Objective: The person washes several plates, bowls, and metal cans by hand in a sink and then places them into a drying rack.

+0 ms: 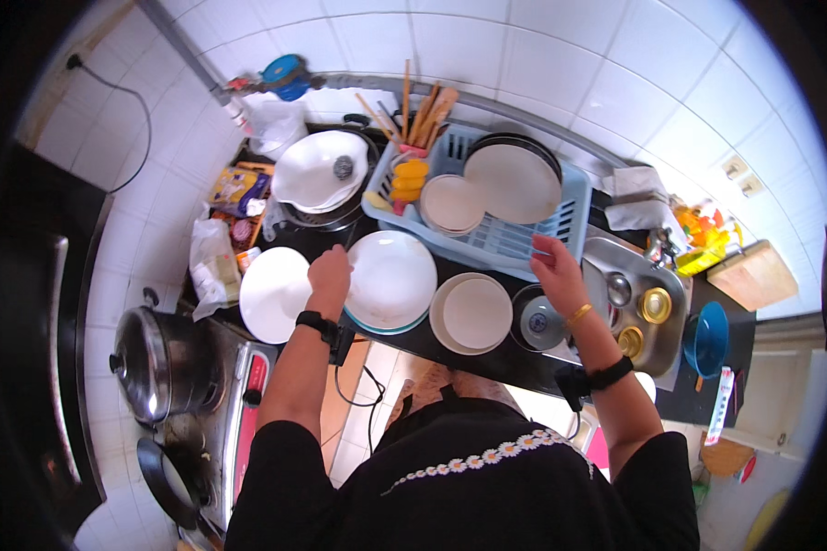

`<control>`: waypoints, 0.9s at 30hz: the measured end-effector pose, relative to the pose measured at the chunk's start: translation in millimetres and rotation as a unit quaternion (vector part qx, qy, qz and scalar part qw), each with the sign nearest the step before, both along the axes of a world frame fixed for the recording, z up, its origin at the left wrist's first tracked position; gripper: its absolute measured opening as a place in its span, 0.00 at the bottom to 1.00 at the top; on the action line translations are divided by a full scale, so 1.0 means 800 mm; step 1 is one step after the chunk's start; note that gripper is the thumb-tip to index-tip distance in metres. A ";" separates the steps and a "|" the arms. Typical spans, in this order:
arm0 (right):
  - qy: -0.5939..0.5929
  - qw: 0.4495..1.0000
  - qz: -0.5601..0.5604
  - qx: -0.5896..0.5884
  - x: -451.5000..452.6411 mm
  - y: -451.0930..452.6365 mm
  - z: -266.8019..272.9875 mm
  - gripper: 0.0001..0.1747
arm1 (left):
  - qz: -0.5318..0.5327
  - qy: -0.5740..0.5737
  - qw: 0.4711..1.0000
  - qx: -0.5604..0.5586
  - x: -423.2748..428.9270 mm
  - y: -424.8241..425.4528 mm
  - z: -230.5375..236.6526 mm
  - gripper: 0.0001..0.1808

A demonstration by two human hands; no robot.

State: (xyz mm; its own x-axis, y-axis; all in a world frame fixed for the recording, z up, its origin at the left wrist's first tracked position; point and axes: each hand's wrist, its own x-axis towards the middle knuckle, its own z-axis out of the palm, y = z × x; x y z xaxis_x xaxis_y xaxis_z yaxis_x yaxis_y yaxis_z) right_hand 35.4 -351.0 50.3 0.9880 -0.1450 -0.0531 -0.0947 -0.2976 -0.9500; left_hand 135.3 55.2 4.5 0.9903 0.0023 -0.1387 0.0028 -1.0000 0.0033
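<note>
My left hand (331,274) is between two white dishes, its fingers curled at the left rim of a stacked white plate (391,279). Whether it grips that rim I cannot tell. A teal edge shows beneath the plate. On the other side of the hand lies a white dish (270,295). Fingers apart and holding nothing, my right hand (559,275) hovers by the front right corner of a light blue dish rack (503,249). Below that hand is a small patterned bowl (543,324). Nested pale bowls (472,313) stand between the hands.
Plates (517,180), orange-handled utensils and a chopstick holder fill the rack. Behind left, a white scalloped bowl (310,169) holds a steel scrubber (343,167). The steel sink (671,337) contains gold-coloured bowls. A steel pot (155,365) and a frying pan (166,482) occupy the left side.
</note>
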 end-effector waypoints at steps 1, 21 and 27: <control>0.002 1.000 -0.006 -0.013 -0.003 -0.002 0.002 0.23 | -0.011 0.005 1.000 -0.011 0.002 0.000 -0.010 0.16; -0.012 1.000 -0.008 0.021 -0.007 -0.001 -0.006 0.22 | -0.014 -0.024 0.999 -0.044 -0.005 -0.003 0.029 0.12; -0.014 1.000 0.012 0.007 0.004 0.004 -0.005 0.22 | -0.049 -0.059 0.996 -0.055 -0.022 -0.007 0.063 0.09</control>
State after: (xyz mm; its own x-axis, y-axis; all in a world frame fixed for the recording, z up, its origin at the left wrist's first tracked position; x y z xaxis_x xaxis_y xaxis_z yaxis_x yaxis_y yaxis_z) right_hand 38.7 -347.7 46.3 0.9922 -0.1211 -0.0277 -0.0617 -0.2862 -0.9562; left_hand 118.0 49.7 55.0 0.9945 -0.1038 -0.0151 -0.1016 -0.9890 0.1078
